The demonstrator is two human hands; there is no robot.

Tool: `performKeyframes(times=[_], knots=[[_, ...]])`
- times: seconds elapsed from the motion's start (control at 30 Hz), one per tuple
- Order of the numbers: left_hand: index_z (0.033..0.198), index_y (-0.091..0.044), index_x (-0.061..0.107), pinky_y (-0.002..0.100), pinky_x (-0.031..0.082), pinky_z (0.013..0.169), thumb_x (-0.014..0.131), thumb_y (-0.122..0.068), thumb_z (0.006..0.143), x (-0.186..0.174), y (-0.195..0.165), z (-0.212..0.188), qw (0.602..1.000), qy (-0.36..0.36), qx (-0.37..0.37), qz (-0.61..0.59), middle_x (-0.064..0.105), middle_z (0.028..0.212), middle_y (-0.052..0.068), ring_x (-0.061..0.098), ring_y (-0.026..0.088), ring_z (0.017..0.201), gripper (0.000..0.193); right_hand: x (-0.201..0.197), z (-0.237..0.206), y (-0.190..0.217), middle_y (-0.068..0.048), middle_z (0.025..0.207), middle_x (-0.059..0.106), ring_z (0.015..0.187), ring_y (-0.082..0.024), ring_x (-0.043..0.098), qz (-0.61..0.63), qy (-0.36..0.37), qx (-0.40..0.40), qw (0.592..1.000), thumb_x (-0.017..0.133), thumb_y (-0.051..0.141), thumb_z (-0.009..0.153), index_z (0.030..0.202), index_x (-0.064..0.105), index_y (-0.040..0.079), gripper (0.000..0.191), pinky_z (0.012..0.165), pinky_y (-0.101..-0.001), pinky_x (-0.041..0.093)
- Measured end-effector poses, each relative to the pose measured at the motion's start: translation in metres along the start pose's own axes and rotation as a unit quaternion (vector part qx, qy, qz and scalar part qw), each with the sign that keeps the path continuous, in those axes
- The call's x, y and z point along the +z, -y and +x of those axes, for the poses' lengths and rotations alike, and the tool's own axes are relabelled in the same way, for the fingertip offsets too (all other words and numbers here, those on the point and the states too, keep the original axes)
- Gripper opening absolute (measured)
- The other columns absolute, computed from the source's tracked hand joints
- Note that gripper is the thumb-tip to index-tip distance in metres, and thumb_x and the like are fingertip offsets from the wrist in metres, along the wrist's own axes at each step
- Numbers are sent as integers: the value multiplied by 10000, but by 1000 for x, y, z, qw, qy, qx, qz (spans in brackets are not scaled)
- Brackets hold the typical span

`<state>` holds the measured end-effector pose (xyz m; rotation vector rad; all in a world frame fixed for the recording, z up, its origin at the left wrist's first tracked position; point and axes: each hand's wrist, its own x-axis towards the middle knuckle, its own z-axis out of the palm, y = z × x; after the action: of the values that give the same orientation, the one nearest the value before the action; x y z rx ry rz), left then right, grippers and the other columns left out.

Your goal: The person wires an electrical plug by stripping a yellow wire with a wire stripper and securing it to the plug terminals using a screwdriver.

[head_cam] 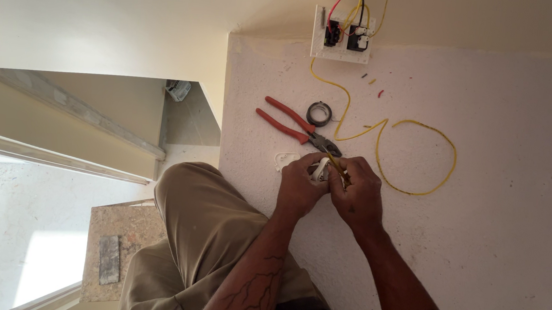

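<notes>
I work over the white textured surface [478,256], where the yellow wire [422,127] loops away toward the white switch plate [342,35]. Keeping the wire end steady against the small white fitting [319,170] matters most. My left hand [300,183] clasps the fitting; my right hand [355,194] seems pinched on the wire, beside the red-handled pliers [291,125].

Red-handled pliers [295,125], yellow wire [411,188], black tape roll [319,114], white speckled surface [478,256].
</notes>
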<state>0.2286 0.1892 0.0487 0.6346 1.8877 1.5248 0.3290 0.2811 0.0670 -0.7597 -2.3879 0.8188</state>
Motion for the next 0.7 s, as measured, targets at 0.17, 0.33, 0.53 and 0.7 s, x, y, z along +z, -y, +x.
performKeyframes(times=[0.17, 0.33, 0.53, 0.7], knots=[[1276, -15, 668, 319, 647, 787, 841, -129, 778, 0, 0, 0, 1000, 5, 3, -3, 774, 1088, 165, 781, 210, 956, 538, -1, 1, 0, -181, 989, 711, 848, -281, 733, -6, -9, -10, 1000, 738, 180, 941, 1046, 714, -44, 249, 718, -381, 579], [1268, -5, 670, 320, 651, 794, 833, -133, 792, 0, 1, -1, 1000, 7, 5, -15, 776, 1097, 171, 785, 212, 962, 519, -1, 1, 3, -170, 958, 713, 777, -242, 725, 11, -14, 14, 1000, 751, 160, 901, 1001, 719, -42, 227, 672, -353, 577], [1259, -1, 670, 320, 649, 800, 858, -146, 771, 0, 0, 0, 1000, 8, 6, -7, 771, 1102, 170, 778, 211, 968, 542, -3, 2, 3, -148, 957, 720, 720, -198, 696, 14, -6, 23, 1000, 740, 125, 902, 1024, 728, -33, 200, 613, -340, 549], [1265, -9, 662, 321, 655, 787, 859, -145, 765, 1, 0, 1, 1000, 10, -12, -4, 766, 1105, 166, 779, 209, 963, 555, -2, 0, -1, -150, 983, 724, 731, -194, 705, 20, -1, 31, 999, 733, 121, 910, 1031, 730, -33, 195, 613, -339, 553]])
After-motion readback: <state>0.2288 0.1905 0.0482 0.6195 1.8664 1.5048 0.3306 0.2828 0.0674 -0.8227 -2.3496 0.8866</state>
